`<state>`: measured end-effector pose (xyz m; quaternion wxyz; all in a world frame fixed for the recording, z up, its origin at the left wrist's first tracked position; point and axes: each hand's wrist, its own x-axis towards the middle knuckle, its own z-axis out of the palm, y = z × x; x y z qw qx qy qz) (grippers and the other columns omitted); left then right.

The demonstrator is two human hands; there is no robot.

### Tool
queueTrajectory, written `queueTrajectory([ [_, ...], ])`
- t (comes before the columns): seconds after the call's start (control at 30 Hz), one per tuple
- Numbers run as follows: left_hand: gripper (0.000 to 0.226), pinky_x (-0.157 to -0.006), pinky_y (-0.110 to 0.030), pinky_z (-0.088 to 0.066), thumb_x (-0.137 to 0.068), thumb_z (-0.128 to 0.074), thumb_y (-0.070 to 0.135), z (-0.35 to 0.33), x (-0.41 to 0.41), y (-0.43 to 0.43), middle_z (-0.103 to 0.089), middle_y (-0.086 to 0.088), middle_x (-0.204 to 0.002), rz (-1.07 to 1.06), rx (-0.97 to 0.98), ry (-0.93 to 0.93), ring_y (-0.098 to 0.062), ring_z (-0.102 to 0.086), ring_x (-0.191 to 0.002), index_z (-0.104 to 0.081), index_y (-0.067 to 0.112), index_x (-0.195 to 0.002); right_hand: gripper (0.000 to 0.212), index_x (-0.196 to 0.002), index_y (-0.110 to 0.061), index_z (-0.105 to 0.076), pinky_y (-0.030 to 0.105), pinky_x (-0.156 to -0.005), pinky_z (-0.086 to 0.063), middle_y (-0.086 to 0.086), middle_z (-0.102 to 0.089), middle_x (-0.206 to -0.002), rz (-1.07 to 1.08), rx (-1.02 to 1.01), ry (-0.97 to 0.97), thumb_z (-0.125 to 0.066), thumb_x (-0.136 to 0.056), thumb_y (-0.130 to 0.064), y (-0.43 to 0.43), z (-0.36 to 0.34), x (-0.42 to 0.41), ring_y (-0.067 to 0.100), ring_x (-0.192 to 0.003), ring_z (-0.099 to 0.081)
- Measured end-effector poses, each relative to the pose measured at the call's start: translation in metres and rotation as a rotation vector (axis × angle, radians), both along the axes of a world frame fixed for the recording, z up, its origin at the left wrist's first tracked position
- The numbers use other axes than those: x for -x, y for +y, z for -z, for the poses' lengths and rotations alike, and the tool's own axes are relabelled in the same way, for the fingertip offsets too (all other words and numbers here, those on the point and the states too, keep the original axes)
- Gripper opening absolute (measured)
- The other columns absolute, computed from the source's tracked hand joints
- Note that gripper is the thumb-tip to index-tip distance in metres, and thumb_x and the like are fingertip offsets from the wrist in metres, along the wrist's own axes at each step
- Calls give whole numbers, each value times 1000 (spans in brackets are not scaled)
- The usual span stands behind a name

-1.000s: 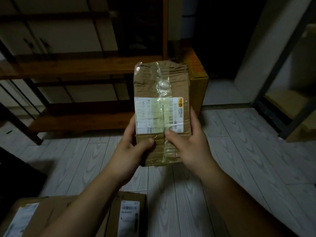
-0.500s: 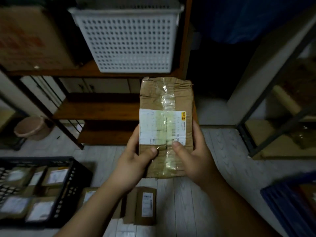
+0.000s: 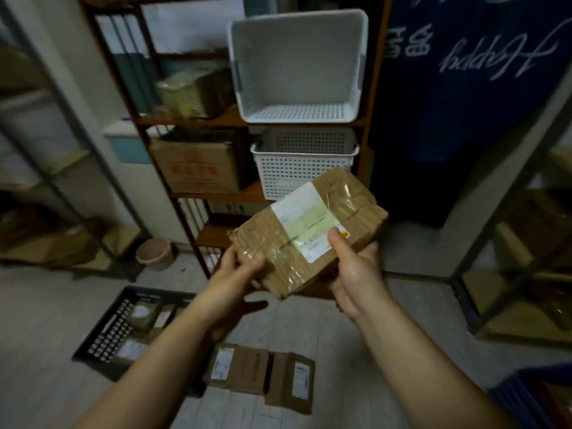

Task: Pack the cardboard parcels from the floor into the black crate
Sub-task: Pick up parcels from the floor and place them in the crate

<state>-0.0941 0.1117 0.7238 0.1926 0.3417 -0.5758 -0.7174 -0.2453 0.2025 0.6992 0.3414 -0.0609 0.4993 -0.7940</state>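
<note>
I hold a taped brown cardboard parcel with a white label in front of me, tilted with its right end higher. My left hand grips its lower left corner. My right hand holds its right side, thumb pressed on the label. Below left on the floor stands the black crate with several labelled parcels inside; my left forearm covers part of it. Two more cardboard parcels lie flat on the floor, one beside the crate and one to its right.
A wooden shelf unit stands ahead with two white perforated baskets and a cardboard box. A pink bucket sits on the floor. Metal racks flank both sides. A blue crate is at the lower right.
The view has risen, showing more of the shelf and floor. The parcel has turned from upright to a tilted, nearly sideways position, and my hands have shifted to its two ends.
</note>
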Motion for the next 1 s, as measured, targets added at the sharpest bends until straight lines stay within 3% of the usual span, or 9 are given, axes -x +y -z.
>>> queueTrajectory([
  [0.13,69,-70,-40,-56,-73,-69,16,-22,-46,4,-67,-5,-110,-78,22,59,-23,-71,-88,-38,35,-131,73,-142,-23,-28,60,-101,-40,3,-56,-132,-59,-14,83,-70,-83,-29,10,-30,-30,26,-119,-56],
  [0.23,74,-83,-48,-54,-70,-73,16,-50,-92,-17,-64,-10,-117,-84,103,90,-28,-67,-99,-38,36,-132,58,-136,-19,-40,57,-95,-46,3,-61,-124,-59,46,88,-67,-86,-27,7,-54,-49,24,-112,-60],
  [0.33,60,-92,-51,-50,-80,-64,12,-70,-137,-37,-61,-14,-122,-123,175,143,-32,-65,-105,-40,35,-130,79,-143,-24,-24,54,-102,-43,1,-54,-125,-14,67,102,-72,-81,-19,-11,-60,-86,22,-115,-55],
  [0.4,56,-84,-45,-55,-85,-57,8,-78,-167,-54,-61,-13,-118,-191,209,162,-29,-69,-97,-38,37,-129,94,-145,-28,-21,53,-105,-41,4,-53,-131,-77,55,207,-78,-71,-28,-29,-61,-117,24,-119,-54],
  [0.47,56,-73,-39,-58,-88,-55,9,-82,-201,-74,-60,-11,-114,-268,223,161,-26,-71,-88,-32,39,-128,99,-144,-27,-29,50,-104,-43,3,-58,-130,-175,-11,347,-79,-59,-41,-50,-63,-150,23,-118,-57],
  [0.6,40,-62,-33,-58,-94,-49,14,-79,-269,-120,-61,-10,-110,-371,232,164,-21,-73,-78,-37,34,-128,54,-134,-25,-44,40,-100,-47,-5,-64,-120,-255,-58,470,-68,-85,-30,-99,-55,-220,14,-109,-61],
  [0.7,35,-73,-40,-57,-97,-46,21,-71,-317,-156,-65,-9,-112,-385,270,148,-23,-72,-86,-42,34,-129,49,-131,-27,-40,36,-96,-46,-8,-61,-117,-261,-71,458,-64,-89,-28,-135,-49,-271,13,-108,-59],
  [0.8,52,-86,-48,-53,-92,-54,20,-66,-352,-186,-63,-9,-119,-333,293,122,-26,-69,-96,-34,37,-138,57,-139,-26,-34,34,-94,-46,-7,-59,-121,-262,-96,474,-62,-90,-29,-166,-49,-308,13,-110,-57],
  [1.0,67,-94,-42,-50,-87,-59,10,-49,-384,-243,-62,-5,-121,-310,314,71,-21,-67,-103,-29,36,-141,54,-137,-25,-36,35,-96,-46,-6,-59,-121,-290,-141,481,-62,-90,-25,-227,-35,-333,14,-110,-57],
])
